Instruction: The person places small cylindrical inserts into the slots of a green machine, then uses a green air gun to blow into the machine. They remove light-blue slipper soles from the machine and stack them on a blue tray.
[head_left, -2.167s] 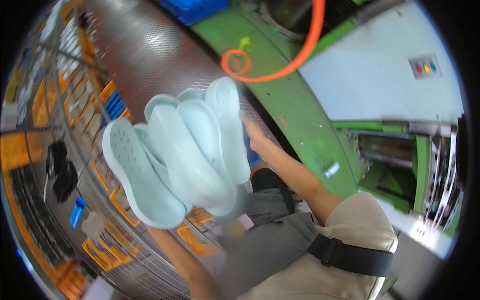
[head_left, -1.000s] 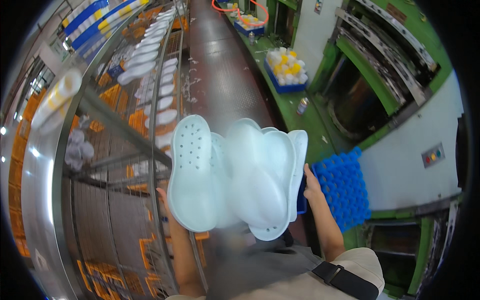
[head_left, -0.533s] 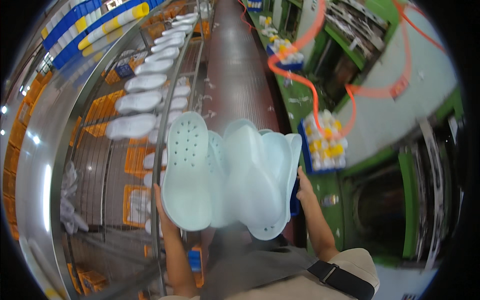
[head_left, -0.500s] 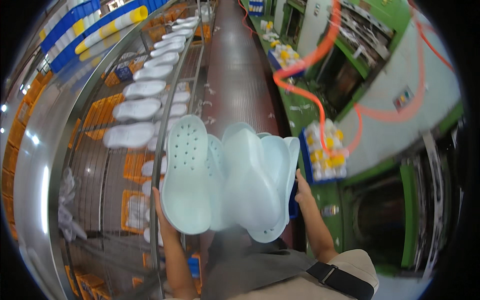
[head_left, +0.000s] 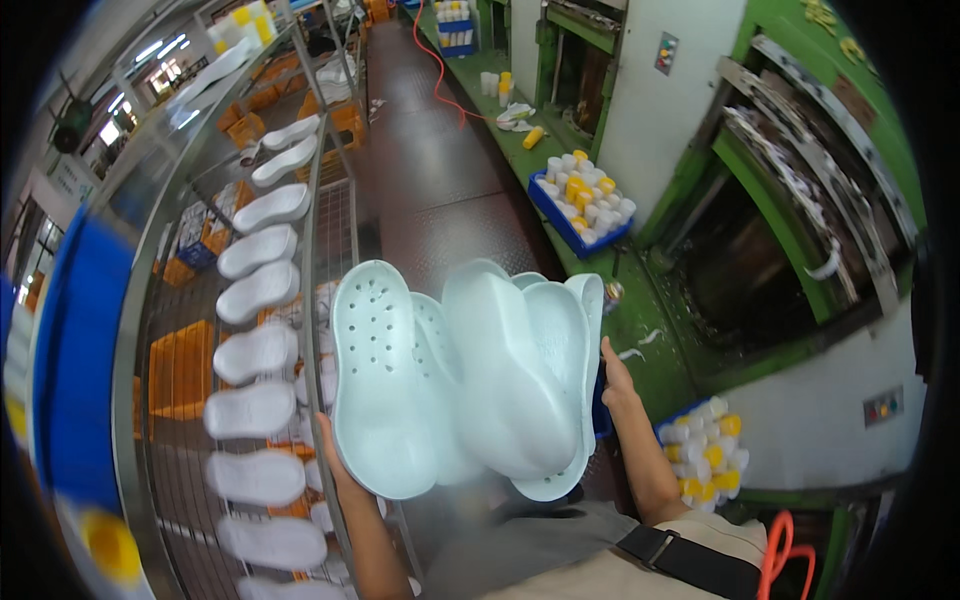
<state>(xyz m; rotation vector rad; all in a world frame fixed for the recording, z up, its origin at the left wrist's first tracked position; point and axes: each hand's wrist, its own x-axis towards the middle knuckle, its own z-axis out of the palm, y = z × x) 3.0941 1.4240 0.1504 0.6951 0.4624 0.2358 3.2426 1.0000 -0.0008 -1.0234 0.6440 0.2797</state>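
Between my two hands I carry a bulky load of pale blue foam shoe soles (head_left: 385,400), tilted and leaning on one another, some with small holes at the front. My left hand (head_left: 338,458) is at the load's left side, thumb up, its other fingers hidden. My right hand (head_left: 617,378) grips the right side, also with its thumb up. Beside it shows a strip of dark blue (head_left: 601,412), which looks like a crate's side. What lies underneath the soles is hidden.
On my left, a metal rack (head_left: 318,300) bears a long row of white soles (head_left: 255,352), with orange crates (head_left: 180,368) beyond. A dark walkway (head_left: 420,160) runs ahead. Along the green bench (head_left: 655,375) on my right stand blue bins (head_left: 585,240) of white and yellow cylinders, below green machines (head_left: 765,230).
I have moved forward along the walkway; the bins and rack have slid nearer and lower in view. The soles remain between my hands, at about the same place.
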